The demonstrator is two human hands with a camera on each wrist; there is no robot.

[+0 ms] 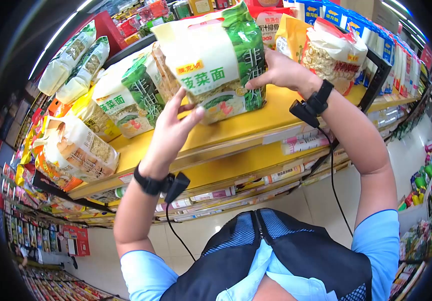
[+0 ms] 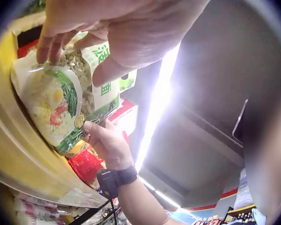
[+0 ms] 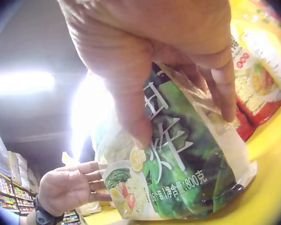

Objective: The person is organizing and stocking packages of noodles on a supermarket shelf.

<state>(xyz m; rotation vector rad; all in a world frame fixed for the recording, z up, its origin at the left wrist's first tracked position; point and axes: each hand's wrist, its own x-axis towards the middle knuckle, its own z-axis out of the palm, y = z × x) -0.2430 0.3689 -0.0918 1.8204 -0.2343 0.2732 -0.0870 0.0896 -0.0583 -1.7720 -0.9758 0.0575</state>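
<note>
A green and white noodle bag (image 1: 208, 70) stands on the yellow shelf (image 1: 241, 123) between the two hands. My right hand (image 1: 288, 72) grips its right side, thumb on the front edge and fingers round the side; the right wrist view shows the thumb on the green side panel (image 3: 178, 154). My left hand (image 1: 171, 125) is at the bag's lower left corner, fingers bent against its side and thumb near the front. In the left wrist view, the left hand (image 2: 126, 37) lies over the bag (image 2: 61, 103), fingertips touching the clear part.
Left of the bag stand a similar green bag (image 1: 128, 100), a yellow bag (image 1: 93, 115) and a brown and white bag (image 1: 78, 150). On the right are a red and white noodle bag (image 1: 334, 55) and a black shelf bracket (image 1: 376, 80). Lower shelves hold wrapped rolls (image 1: 306, 143).
</note>
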